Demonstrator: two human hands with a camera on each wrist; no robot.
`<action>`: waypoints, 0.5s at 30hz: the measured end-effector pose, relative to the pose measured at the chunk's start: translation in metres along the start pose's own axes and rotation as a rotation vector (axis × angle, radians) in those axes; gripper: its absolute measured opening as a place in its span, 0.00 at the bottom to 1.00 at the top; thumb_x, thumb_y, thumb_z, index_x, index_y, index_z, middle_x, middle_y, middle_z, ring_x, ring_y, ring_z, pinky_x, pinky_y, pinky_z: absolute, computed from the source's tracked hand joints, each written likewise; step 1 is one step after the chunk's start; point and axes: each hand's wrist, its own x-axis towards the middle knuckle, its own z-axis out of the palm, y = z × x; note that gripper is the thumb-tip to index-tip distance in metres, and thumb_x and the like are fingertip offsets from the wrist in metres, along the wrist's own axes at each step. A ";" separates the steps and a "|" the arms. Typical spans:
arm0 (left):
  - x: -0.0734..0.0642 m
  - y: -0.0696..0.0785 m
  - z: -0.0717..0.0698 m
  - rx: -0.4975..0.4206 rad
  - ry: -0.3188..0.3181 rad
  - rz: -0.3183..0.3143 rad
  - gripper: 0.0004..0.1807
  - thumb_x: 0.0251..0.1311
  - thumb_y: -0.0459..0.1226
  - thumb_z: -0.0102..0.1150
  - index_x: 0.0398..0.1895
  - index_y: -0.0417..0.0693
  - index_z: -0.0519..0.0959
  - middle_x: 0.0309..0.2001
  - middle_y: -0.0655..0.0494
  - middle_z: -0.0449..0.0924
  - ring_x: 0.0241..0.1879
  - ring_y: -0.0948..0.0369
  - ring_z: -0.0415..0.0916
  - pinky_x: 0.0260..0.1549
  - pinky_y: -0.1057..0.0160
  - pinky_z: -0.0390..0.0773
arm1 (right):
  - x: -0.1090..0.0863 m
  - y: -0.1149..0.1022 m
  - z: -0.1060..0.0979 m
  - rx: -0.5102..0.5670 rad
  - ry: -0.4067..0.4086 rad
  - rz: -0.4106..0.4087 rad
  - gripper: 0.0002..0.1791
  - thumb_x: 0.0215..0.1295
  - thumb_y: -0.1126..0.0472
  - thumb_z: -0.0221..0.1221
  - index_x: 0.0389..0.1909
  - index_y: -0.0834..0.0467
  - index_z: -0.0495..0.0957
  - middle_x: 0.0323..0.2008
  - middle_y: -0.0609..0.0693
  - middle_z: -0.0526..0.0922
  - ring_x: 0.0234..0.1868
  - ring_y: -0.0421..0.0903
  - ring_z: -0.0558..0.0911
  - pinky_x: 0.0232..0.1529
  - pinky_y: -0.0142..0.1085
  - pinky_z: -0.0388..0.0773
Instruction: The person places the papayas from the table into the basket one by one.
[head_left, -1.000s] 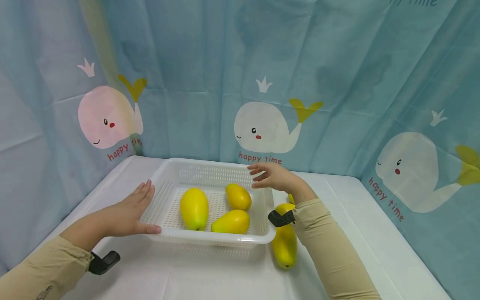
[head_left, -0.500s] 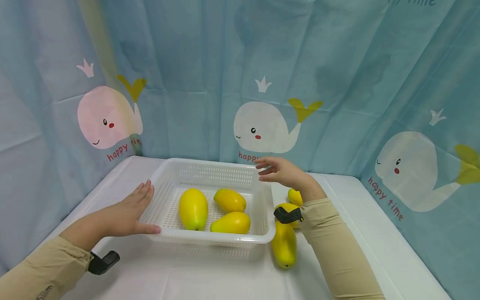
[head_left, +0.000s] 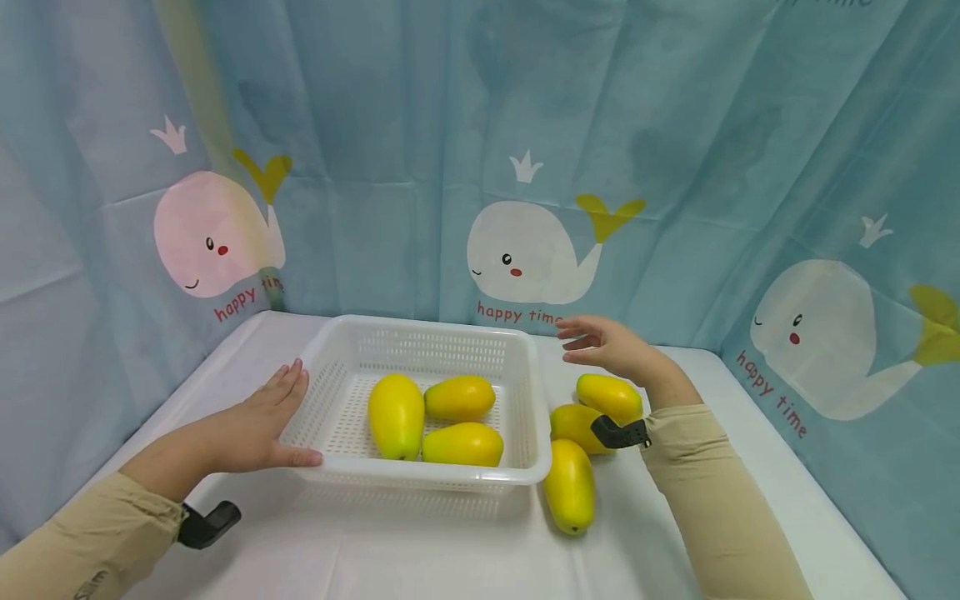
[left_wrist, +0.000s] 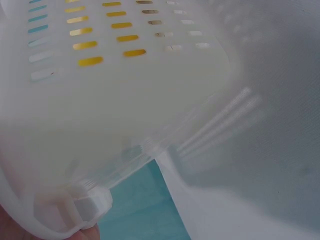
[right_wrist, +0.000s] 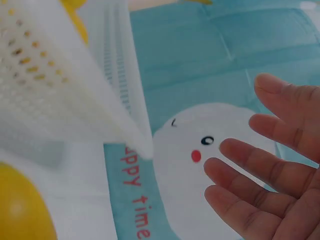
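A white plastic basket (head_left: 420, 473) with slotted walls stands on the table, with three yellow mangoes in it: one upright at the left (head_left: 396, 415), one behind (head_left: 459, 398) and one in front (head_left: 463, 445). My left hand (head_left: 258, 425) rests against the basket's left side, fingers straight and thumb at the front rim. To the right of the basket, my right hand (head_left: 618, 350) hovers above the table with relaxed, spread fingers and nothing in them. Below it lie three more mangoes: one at the back (head_left: 609, 397), one in the middle (head_left: 576, 427) and one in front (head_left: 569, 487).
A white cloth covers the table (head_left: 420, 558). Behind and at both sides hangs a blue curtain (head_left: 375, 167) printed with whales. Each wrist carries a black camera mount, such as the right mount (head_left: 621, 432), which partly hides the middle mango.
My right hand has moved right, away from over the basket, uncovering the mangoes beside it. Inside, the back mango has rolled left against the upright one. My left hand stays put.
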 end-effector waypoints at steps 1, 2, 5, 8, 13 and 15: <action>0.000 0.000 0.000 -0.002 -0.001 0.000 0.69 0.36 0.69 0.57 0.68 0.30 0.39 0.70 0.35 0.29 0.68 0.40 0.30 0.58 0.35 0.45 | -0.002 0.004 -0.002 -0.004 0.004 0.004 0.30 0.60 0.58 0.60 0.63 0.55 0.64 0.59 0.57 0.70 0.55 0.53 0.74 0.56 0.48 0.70; 0.000 0.000 0.000 -0.004 -0.002 0.000 0.69 0.36 0.69 0.57 0.68 0.30 0.39 0.70 0.35 0.29 0.68 0.40 0.30 0.58 0.35 0.45 | -0.005 0.007 -0.003 -0.005 0.005 0.005 0.29 0.60 0.57 0.59 0.63 0.55 0.64 0.59 0.57 0.70 0.56 0.54 0.73 0.56 0.48 0.70; 0.000 0.001 0.000 -0.009 -0.003 -0.002 0.69 0.36 0.69 0.57 0.68 0.30 0.39 0.70 0.35 0.29 0.68 0.40 0.30 0.58 0.35 0.44 | -0.013 0.018 -0.007 -0.014 0.005 0.037 0.30 0.60 0.55 0.60 0.63 0.55 0.64 0.59 0.57 0.70 0.58 0.55 0.71 0.56 0.48 0.70; 0.000 0.001 -0.001 -0.006 -0.002 -0.003 0.69 0.36 0.70 0.57 0.68 0.30 0.39 0.70 0.35 0.29 0.68 0.40 0.30 0.58 0.35 0.44 | -0.020 0.028 -0.009 -0.023 0.000 0.079 0.29 0.61 0.54 0.59 0.63 0.54 0.64 0.60 0.56 0.69 0.59 0.56 0.70 0.56 0.49 0.69; 0.000 0.002 -0.001 -0.004 0.000 -0.005 0.69 0.36 0.69 0.57 0.68 0.30 0.39 0.70 0.35 0.29 0.68 0.40 0.29 0.58 0.35 0.44 | -0.032 0.044 -0.006 -0.032 -0.008 0.105 0.30 0.60 0.54 0.60 0.63 0.53 0.65 0.60 0.56 0.70 0.58 0.55 0.71 0.57 0.50 0.68; 0.000 0.002 -0.001 -0.006 -0.001 -0.007 0.69 0.36 0.69 0.57 0.69 0.30 0.39 0.70 0.35 0.28 0.68 0.40 0.29 0.57 0.35 0.44 | -0.036 0.050 -0.003 -0.029 -0.014 0.113 0.30 0.58 0.53 0.61 0.62 0.53 0.65 0.59 0.56 0.70 0.58 0.55 0.71 0.56 0.50 0.69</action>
